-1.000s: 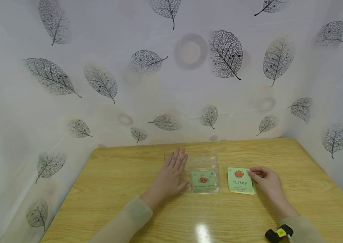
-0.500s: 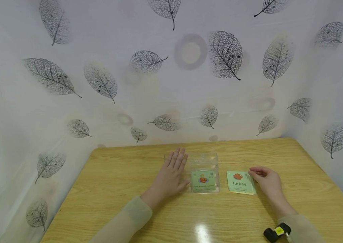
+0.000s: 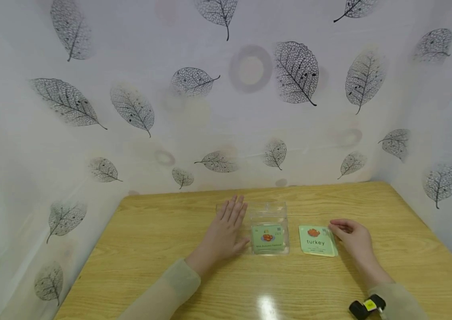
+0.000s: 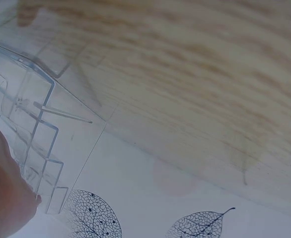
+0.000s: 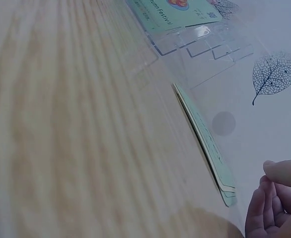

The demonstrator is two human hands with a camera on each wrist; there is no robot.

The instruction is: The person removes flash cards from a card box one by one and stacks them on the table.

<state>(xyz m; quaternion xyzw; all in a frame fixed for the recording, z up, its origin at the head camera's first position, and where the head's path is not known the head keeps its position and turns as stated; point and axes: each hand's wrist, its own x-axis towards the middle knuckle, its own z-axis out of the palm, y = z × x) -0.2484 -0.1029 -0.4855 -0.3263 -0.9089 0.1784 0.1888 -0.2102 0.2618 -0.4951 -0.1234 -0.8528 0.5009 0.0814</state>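
**"turkey" card on top of the stack, right hand at its far right corner**

On the right of the desk: stack lying flat, "turkey" face up, slightly fanned at the edges. Card edges visible side-on from the right wrist. Count, can't tell.

At the far right corner, right hand: thumb tip and index fingertip together, other fingers curled in. From the right wrist, apart from the stack, close by. From the head, just beside the corner.

To the left of the stack, well short of touching: clear plastic stepped stand. In its near right part, green "Mid-Autumn Festival" card, face up, picture at the far end, text toward the near edge.

On the left part of the stand, left hand: laid flat, fingers straight and pointing far, thumb out to the right toward the card. From the left wrist, hand against the stand's steps, mostly cropped.

At near right, by the right sleeve: black device with yellow label. Near left, pale left sleeve. Past the far edge of the desk: pale backdrop, printed with dark skeleton leaves.
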